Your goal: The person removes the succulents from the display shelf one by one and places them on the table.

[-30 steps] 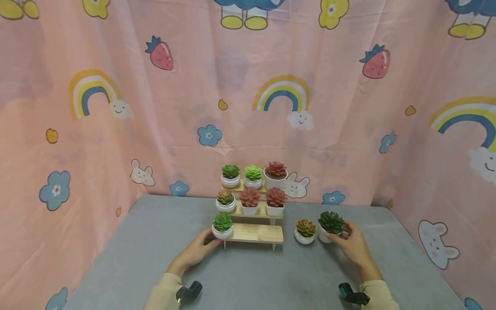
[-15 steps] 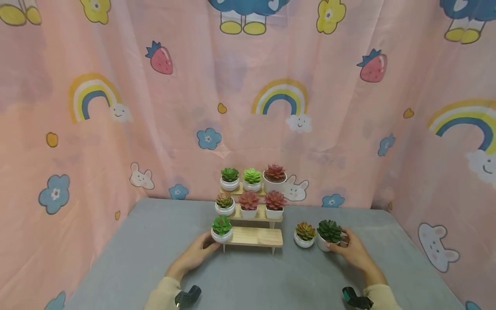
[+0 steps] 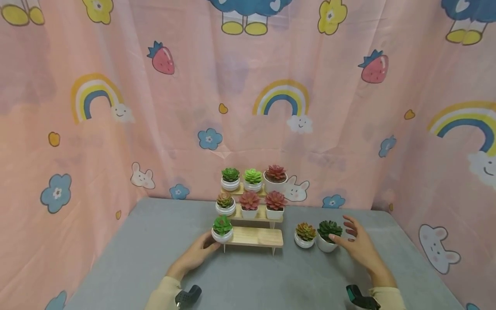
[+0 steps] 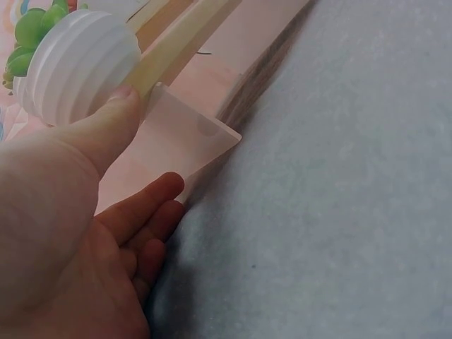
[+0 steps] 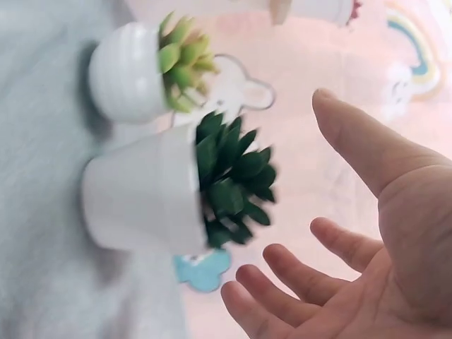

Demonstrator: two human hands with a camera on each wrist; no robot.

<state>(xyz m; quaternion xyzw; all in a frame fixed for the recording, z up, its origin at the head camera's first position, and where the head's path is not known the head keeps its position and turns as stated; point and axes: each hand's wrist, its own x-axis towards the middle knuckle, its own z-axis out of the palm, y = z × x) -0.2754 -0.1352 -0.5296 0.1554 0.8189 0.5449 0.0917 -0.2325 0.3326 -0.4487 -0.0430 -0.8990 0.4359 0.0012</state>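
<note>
A tiered wooden stand (image 3: 255, 236) holds several small potted succulents in white pots. At the left end of its lowest shelf sits a green succulent (image 3: 222, 230) in a ribbed white pot. My left hand (image 3: 195, 255) is at that corner; in the left wrist view its thumb (image 4: 116, 116) touches the shelf edge beside the pot, and its fingers lie loosely near the stand's translucent leg (image 4: 185, 134). My right hand (image 3: 358, 245) is spread beside a dark green succulent (image 3: 327, 241) standing on the table. In the right wrist view a gap separates hand and pot (image 5: 141, 191).
A yellow-orange succulent (image 3: 305, 236) in a ribbed white pot stands between the stand and the dark green one. The grey table (image 3: 267, 280) reaches back to a pink printed curtain (image 3: 186, 94), which also hangs along both sides.
My right hand has let go of the dark green succulent and drawn back to the right, its fingers spreading. The left hand has stayed at the stand's corner.
</note>
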